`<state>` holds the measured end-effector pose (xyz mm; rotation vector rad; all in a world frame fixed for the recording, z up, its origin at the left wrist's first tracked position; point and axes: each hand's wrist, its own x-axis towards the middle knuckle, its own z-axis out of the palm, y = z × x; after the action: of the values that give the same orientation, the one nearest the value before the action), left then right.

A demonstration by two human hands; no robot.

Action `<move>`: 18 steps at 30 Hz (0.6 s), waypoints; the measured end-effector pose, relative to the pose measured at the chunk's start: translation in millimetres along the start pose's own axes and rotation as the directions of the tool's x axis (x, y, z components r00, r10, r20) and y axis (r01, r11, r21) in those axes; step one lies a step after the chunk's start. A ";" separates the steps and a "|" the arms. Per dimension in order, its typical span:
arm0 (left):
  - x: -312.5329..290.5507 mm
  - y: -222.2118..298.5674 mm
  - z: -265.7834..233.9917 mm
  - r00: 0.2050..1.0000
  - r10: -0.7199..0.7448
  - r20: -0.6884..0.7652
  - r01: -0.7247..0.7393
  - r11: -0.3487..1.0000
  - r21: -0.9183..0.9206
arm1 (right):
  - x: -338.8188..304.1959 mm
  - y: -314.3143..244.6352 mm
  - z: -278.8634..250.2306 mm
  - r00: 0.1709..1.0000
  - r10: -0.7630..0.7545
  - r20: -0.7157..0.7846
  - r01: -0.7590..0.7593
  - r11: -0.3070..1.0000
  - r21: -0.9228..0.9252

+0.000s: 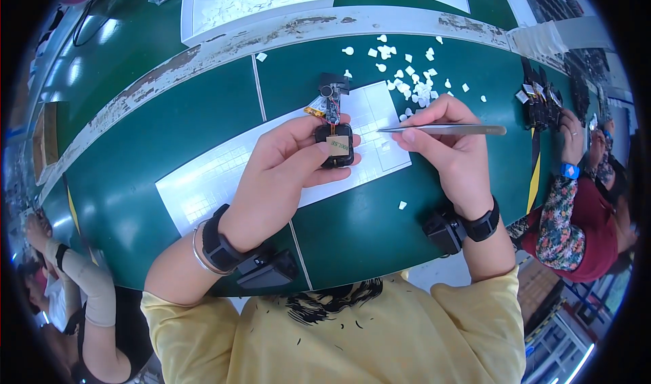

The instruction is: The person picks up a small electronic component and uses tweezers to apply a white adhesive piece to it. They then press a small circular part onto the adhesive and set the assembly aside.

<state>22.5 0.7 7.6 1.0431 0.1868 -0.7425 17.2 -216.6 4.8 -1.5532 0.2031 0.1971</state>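
My left hand [281,170] grips a small black electronic device [342,159], its thumb pressed beside a tan square patch on it. A narrow circuit board [332,105] with a dark end piece extends from the device's far side, and an orange-and-silver flex piece [314,107] sticks out to its left. In my right hand [451,140] a pair of metal tweezers [468,129] is pinched, tips pointing left over a white sheet [217,174] marked with rows of small rectangles. Whether the tips hold anything is too small to tell. The sheet lies under both hands on the green table.
Scattered white peeled bits [420,89] lie beyond my right hand. A white box [258,8] full of similar bits stands past the worn ledge [291,28]. Black devices [540,103] are piled at the right, near a co-worker's hand [571,134]. Another person's arm [88,275] is at the left.
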 end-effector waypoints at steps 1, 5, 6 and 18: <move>0.2 0.5 -0.6 1.000 -0.007 -0.003 0.007 1.000 0.000 | 0.7 0.7 -1.6 0.999 -0.020 0.041 0.024 0.995 -0.093; 0.1 1.7 0.8 1.000 -0.005 0.007 0.004 0.998 0.065 | 0.3 1.3 -8.4 0.995 -0.019 0.098 0.024 0.999 -0.049; -0.3 1.6 -0.6 1.000 -0.003 0.003 0.003 0.998 0.067 | 0.5 -0.2 -10.1 0.995 -0.020 0.102 0.025 0.999 -0.046; -9.9 -6.2 16.6 0.956 0.092 0.280 -0.031 0.976 -0.215 | -28.3 1.2 22.6 0.878 -0.479 0.018 0.455 0.844 0.284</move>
<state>7.9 -10.4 16.4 0.7279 -0.0202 -0.7910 -10.3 -194.0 10.9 -1.2708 -0.2180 -0.1460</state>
